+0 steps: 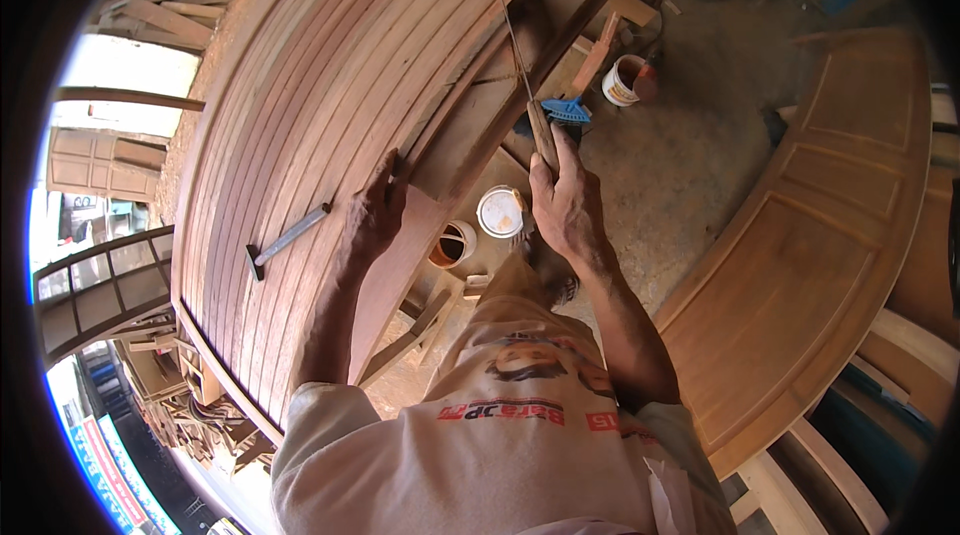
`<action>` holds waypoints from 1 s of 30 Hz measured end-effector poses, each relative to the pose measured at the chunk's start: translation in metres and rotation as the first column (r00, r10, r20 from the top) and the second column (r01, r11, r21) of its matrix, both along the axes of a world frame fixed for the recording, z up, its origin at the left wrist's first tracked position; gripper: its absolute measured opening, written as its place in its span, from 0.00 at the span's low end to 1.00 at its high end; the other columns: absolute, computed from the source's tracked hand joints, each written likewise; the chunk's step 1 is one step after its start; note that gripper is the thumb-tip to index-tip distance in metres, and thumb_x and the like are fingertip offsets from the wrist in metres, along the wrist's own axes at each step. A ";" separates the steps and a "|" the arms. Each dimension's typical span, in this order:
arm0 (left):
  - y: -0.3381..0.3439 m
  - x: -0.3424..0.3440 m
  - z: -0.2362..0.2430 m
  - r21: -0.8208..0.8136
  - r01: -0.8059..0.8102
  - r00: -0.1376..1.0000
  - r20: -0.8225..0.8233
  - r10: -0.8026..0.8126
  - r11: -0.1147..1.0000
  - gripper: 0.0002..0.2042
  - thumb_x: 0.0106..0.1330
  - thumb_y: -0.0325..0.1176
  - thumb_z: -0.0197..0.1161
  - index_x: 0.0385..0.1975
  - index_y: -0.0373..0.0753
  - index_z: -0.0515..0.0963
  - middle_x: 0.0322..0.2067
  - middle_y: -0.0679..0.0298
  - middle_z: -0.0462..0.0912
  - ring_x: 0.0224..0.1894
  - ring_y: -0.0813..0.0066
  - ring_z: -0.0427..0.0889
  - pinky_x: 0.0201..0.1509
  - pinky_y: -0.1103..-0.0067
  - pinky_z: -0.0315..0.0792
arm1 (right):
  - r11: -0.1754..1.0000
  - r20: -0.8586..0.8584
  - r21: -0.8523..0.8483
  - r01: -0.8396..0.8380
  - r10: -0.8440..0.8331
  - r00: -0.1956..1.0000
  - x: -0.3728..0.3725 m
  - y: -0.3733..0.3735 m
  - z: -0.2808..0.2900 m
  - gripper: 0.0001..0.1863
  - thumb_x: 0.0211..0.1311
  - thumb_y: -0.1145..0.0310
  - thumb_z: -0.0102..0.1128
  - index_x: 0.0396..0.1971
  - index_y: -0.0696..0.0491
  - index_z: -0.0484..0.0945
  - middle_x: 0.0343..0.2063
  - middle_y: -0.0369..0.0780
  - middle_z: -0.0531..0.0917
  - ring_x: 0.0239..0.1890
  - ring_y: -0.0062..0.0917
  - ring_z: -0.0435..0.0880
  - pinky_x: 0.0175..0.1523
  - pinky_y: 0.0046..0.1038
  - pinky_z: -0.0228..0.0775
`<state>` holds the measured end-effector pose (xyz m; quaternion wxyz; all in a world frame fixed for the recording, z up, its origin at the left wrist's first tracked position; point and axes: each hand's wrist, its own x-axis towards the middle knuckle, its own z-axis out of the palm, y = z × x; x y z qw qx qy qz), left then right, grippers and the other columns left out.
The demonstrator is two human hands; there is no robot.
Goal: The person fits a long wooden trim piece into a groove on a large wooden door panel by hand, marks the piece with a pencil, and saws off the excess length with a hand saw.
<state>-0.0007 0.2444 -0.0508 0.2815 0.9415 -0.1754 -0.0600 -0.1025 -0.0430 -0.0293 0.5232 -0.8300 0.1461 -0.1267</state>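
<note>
A large slatted wooden panel point(290, 105) fills the left side and bends with the lens. My left hand point(374, 213) is on its right-hand side, with curled fingers closed at the edge of the boards; the fingertips are partly hidden. My right hand point(568, 210) is wrapped around the wooden handle of a tool with a long, thin metal blade point(515, 43). The blade points up and away, beside a long dark groove in the woodwork, and its exact kind is unclear. A metal T-shaped tool point(288, 237) lies on the slats left of my left hand.
Below the work stand a white-lidded tub point(500, 212), an open tub with brown liquid point(455, 244) and a white bucket point(624, 82). A blue brush head point(566, 111) appears just beyond my right hand. A panelled wooden door point(800, 265) leans at right. Wood offcuts lie on the floor.
</note>
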 end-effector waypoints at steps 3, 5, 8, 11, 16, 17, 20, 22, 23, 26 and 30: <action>0.005 0.000 -0.004 0.006 0.066 0.995 0.073 -0.066 0.998 0.24 0.79 0.31 0.58 0.73 0.35 0.70 0.37 0.42 0.88 0.35 0.48 0.90 0.39 0.64 0.81 | 0.994 0.064 -0.101 0.043 -0.036 0.997 0.000 0.009 -0.010 0.28 0.78 0.68 0.55 0.71 0.66 0.64 0.58 0.65 0.81 0.57 0.58 0.85 0.58 0.43 0.84; 0.006 -0.002 -0.004 0.032 0.120 0.988 0.089 -0.122 0.992 0.24 0.80 0.29 0.56 0.74 0.34 0.69 0.43 0.41 0.87 0.33 0.53 0.90 0.38 0.65 0.81 | 0.995 0.050 -0.091 0.037 -0.033 0.998 -0.001 0.014 -0.006 0.28 0.78 0.68 0.55 0.71 0.66 0.64 0.59 0.65 0.80 0.56 0.57 0.85 0.57 0.43 0.84; 0.007 -0.001 -0.001 0.038 0.123 0.992 -0.014 -0.122 0.992 0.27 0.78 0.26 0.56 0.76 0.34 0.66 0.57 0.43 0.85 0.36 0.53 0.91 0.38 0.68 0.83 | 0.988 0.028 -0.147 0.045 -0.042 0.999 0.000 0.025 -0.007 0.29 0.77 0.69 0.56 0.72 0.66 0.63 0.56 0.64 0.82 0.53 0.56 0.87 0.54 0.43 0.86; 0.014 0.000 -0.003 0.018 0.160 0.987 -0.031 -0.159 0.987 0.28 0.76 0.27 0.59 0.76 0.35 0.66 0.58 0.44 0.85 0.39 0.52 0.90 0.42 0.65 0.83 | 0.994 -0.021 -0.098 0.050 -0.052 0.998 -0.001 0.032 0.003 0.29 0.77 0.69 0.57 0.72 0.66 0.64 0.54 0.64 0.83 0.52 0.56 0.88 0.52 0.43 0.86; 0.004 0.029 0.033 0.348 0.287 0.953 -0.006 -0.304 0.893 0.28 0.75 0.34 0.65 0.73 0.36 0.70 0.56 0.47 0.81 0.51 0.50 0.84 0.55 0.61 0.80 | 0.996 -0.038 0.018 0.093 -0.092 0.995 0.004 0.033 0.012 0.28 0.77 0.70 0.57 0.71 0.66 0.66 0.51 0.64 0.84 0.51 0.56 0.88 0.50 0.42 0.87; -0.006 0.035 0.048 0.415 0.257 0.962 -0.027 -0.271 0.872 0.28 0.75 0.36 0.66 0.72 0.36 0.71 0.56 0.48 0.80 0.53 0.49 0.83 0.57 0.60 0.79 | 0.994 -0.062 0.029 0.101 -0.099 0.993 0.005 0.033 0.015 0.28 0.77 0.70 0.57 0.71 0.66 0.65 0.51 0.64 0.84 0.51 0.56 0.88 0.50 0.43 0.86; -0.065 0.077 0.054 0.102 0.302 0.933 0.170 -0.316 0.948 0.26 0.74 0.40 0.66 0.69 0.37 0.75 0.54 0.49 0.77 0.57 0.47 0.79 0.61 0.62 0.76 | 0.994 -0.069 0.003 0.105 -0.104 0.992 0.007 0.038 0.017 0.28 0.77 0.70 0.57 0.71 0.66 0.65 0.51 0.65 0.84 0.52 0.58 0.87 0.50 0.44 0.86; -0.111 0.109 0.034 -0.022 0.279 0.935 0.234 -0.266 0.960 0.23 0.76 0.43 0.63 0.66 0.37 0.76 0.55 0.46 0.77 0.56 0.44 0.79 0.62 0.59 0.75 | 0.989 0.022 -0.100 0.106 -0.105 0.994 0.007 0.040 0.005 0.28 0.77 0.71 0.56 0.72 0.66 0.65 0.52 0.65 0.84 0.53 0.59 0.86 0.51 0.45 0.86; -0.120 0.140 0.000 0.054 0.339 0.875 0.348 -0.336 0.939 0.24 0.77 0.45 0.62 0.65 0.37 0.76 0.56 0.45 0.77 0.56 0.43 0.79 0.61 0.57 0.75 | 0.993 -0.004 -0.069 0.093 -0.093 0.996 0.006 0.040 0.011 0.28 0.77 0.71 0.56 0.72 0.66 0.64 0.53 0.65 0.84 0.54 0.59 0.86 0.52 0.45 0.86; -0.158 0.178 -0.039 0.019 0.303 0.913 0.282 -0.296 0.953 0.24 0.77 0.49 0.60 0.63 0.38 0.77 0.55 0.42 0.76 0.56 0.40 0.78 0.60 0.53 0.74 | 0.995 -0.067 -0.058 0.085 -0.089 0.994 0.008 0.039 0.019 0.28 0.77 0.71 0.55 0.72 0.65 0.64 0.55 0.64 0.83 0.55 0.59 0.85 0.54 0.45 0.85; -0.180 0.175 -0.031 -0.027 0.297 0.945 0.149 -0.290 0.954 0.23 0.76 0.51 0.60 0.59 0.38 0.78 0.54 0.40 0.76 0.56 0.38 0.78 0.59 0.53 0.74 | 0.992 -0.032 -0.044 0.114 -0.116 0.993 0.007 0.039 0.010 0.28 0.77 0.71 0.55 0.72 0.65 0.64 0.58 0.64 0.82 0.58 0.59 0.83 0.57 0.45 0.83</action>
